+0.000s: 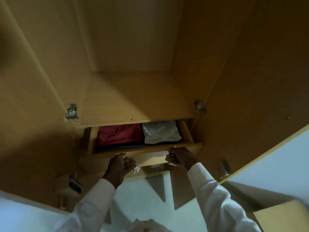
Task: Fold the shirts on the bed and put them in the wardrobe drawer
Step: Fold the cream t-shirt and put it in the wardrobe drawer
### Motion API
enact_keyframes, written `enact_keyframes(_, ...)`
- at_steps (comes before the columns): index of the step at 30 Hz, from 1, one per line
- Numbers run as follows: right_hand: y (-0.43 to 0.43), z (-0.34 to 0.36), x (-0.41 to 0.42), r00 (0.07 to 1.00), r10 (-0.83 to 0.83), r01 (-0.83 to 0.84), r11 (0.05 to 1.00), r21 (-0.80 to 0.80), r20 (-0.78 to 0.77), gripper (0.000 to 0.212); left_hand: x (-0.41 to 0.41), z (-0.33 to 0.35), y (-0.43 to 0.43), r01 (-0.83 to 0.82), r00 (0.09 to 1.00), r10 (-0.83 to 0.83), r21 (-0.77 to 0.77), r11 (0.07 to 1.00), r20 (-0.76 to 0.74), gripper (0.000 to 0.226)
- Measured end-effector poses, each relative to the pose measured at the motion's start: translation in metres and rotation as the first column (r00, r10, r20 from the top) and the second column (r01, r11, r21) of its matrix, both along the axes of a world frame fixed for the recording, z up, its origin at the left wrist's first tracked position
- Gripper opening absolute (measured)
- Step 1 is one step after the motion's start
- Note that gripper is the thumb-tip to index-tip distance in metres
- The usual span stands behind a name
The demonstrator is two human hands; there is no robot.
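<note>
1. Drawer position. The wardrobe drawer [150, 154] sits below the wardrobe shelf [133, 99] and is partly pulled out toward you. Its rear part is hidden under the shelf.

2. Contents. 3 folded shirts show inside the drawer:
- The red shirt [119, 134] lies in the left half.
- The blue shirt [120, 146] lies beneath the red shirt. Only its front edge shows.
- The white shirt [161, 133] lies in the right half, just beside the red shirt.

3. Left hand. Your left hand [121, 166] is at the left part of the drawer's front panel. Its fingers [129, 163] are curled tight, with the knuckles against the panel near its lower edge.

4. Right hand. Your right hand [180, 157] is at the right part of the same panel. Its fingers [169, 158] are curled into a fist against the panel face.

5. Grasp. Whether any fingertip hooks under the panel's lower edge cannot be told.

6. Shirts relative to fingers. All 3 shirts lie behind the front panel, apart from both hands. The red and blue shirts are beyond your left hand. The white shirt is beyond your right hand. Neither hand touches fabric.

7. Surroundings. Both wardrobe doors stand open, the left door [33, 81] and the right door [250, 77], each with a metal hinge [71, 112] at shelf level. White sleeves [214, 190] cover both forearms.
</note>
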State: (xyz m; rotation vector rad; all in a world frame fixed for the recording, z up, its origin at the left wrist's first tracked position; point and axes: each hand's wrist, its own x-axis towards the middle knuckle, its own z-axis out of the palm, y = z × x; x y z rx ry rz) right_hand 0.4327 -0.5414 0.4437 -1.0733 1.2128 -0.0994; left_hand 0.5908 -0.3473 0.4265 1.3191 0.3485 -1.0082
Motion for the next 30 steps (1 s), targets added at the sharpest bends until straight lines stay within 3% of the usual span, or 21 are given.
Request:
enact_keyframes(10, -0.044, -0.001, 0.069, 0.998, 0.047, -0.047, 0.999, 0.016, 0.040, 0.011, 0.050, 0.007, -0.043, -0.188, 0.978, 0.189, -0.023, 0.982, 0.084, 0.017)
enact_keyframes(20, -0.065, -0.004, 0.108, 0.990, 0.070, -0.074, 0.997, 0.024, 0.122, 0.023, 0.088, 0.009, -0.079, -0.253, 0.964, 0.257, -0.057, 0.966, 0.071, 0.016)
enact_keyframes(23, -0.053, 0.003, 0.105, 0.989, 0.081, -0.079, 0.997, -0.021, 0.126, 0.052, 0.102, 0.012, -0.088, -0.227, 0.970, 0.234, -0.088, 0.970, 0.069, 0.020)
enact_keyframes(27, -0.020, 0.025, 0.072, 0.961, 0.243, -0.226, 0.965, -0.129, 0.134, 0.035, 0.113, 0.013, -0.093, -0.166, 0.983, 0.171, -0.068, 0.984, 0.073, 0.039)
enact_keyframes(30, 0.003, 0.037, 0.034, 0.932, 0.338, -0.315, 0.933, -0.174, 0.128, 0.022, 0.116, 0.005, -0.082, 0.007, 0.971, -0.022, 0.063, 0.998, 0.240, 0.041)
